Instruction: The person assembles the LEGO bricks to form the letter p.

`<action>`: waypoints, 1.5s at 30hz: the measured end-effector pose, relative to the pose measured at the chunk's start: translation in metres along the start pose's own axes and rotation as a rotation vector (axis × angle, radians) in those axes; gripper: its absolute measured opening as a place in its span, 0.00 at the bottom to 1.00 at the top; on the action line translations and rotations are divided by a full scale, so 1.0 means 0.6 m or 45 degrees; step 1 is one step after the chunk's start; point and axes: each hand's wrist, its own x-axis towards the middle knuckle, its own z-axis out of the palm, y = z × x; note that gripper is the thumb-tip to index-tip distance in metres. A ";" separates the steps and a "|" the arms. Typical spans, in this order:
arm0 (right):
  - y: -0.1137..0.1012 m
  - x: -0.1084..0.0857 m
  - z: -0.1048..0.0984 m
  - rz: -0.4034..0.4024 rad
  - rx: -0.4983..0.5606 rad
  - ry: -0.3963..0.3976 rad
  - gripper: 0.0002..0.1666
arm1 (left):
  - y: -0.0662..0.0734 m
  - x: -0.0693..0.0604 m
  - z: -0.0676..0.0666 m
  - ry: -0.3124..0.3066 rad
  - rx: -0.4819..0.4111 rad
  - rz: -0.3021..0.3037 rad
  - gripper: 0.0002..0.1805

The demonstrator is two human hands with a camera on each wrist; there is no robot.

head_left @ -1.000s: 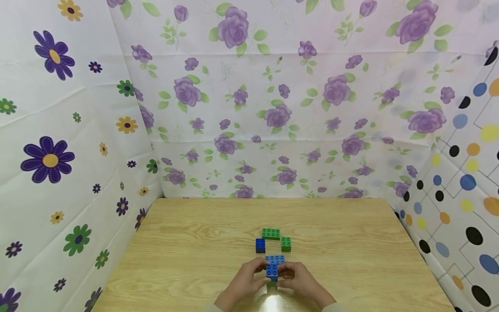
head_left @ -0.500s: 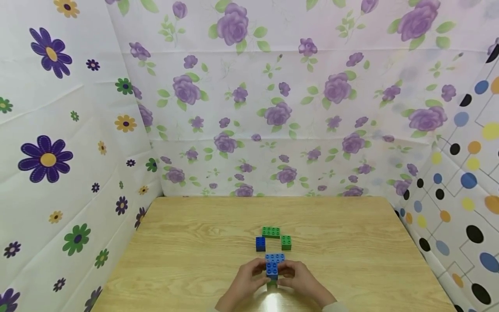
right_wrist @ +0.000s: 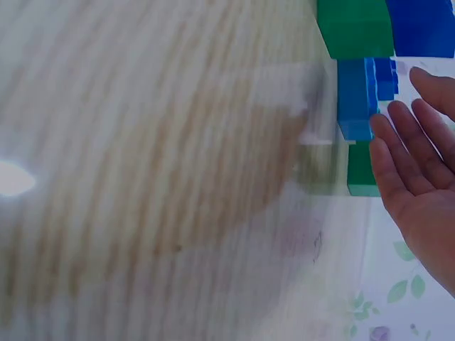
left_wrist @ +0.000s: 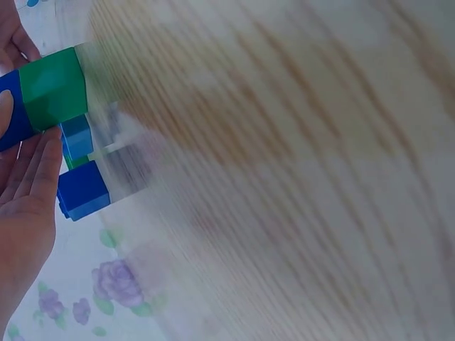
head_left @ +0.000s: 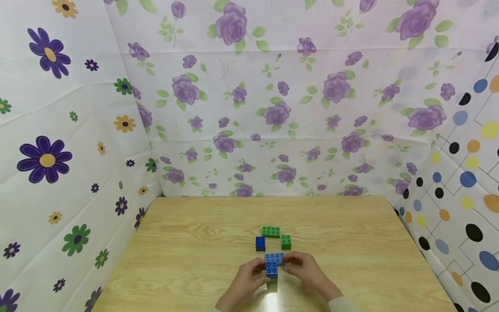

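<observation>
A blue toy brick point(head_left: 271, 273) sits on top of a green brick point(left_wrist: 53, 89) near the table's front edge. My left hand point(head_left: 247, 278) pinches the blue brick from the left, thumb on its near side. Just behind this stack lies a longer light blue brick point(head_left: 273, 257). To the right, my right hand point(head_left: 308, 271) is off the stack, its fingers point(right_wrist: 405, 135) loosely extended beside the light blue brick; whether they touch it, I cannot tell.
Farther back on the wooden table point(head_left: 195, 251) stand a dark blue brick point(head_left: 260, 244), a small green brick point(head_left: 286, 242) and a long green brick point(head_left: 270, 232). Flowered cloth point(head_left: 234, 108) hangs behind the table, with patterned cloths at both sides.
My right hand has let go of the stack and shifted right and slightly away from me. The left hand and the bricks have hardly moved.
</observation>
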 end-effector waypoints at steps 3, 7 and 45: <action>-0.002 0.005 -0.003 0.009 0.003 0.060 0.17 | -0.001 0.000 -0.001 -0.005 -0.001 -0.008 0.17; -0.005 0.010 -0.001 0.025 0.036 0.110 0.19 | -0.001 0.000 -0.001 -0.005 0.001 -0.009 0.17; 0.022 0.034 0.035 -0.011 -0.229 0.135 0.21 | -0.002 -0.001 0.002 0.006 -0.067 -0.044 0.17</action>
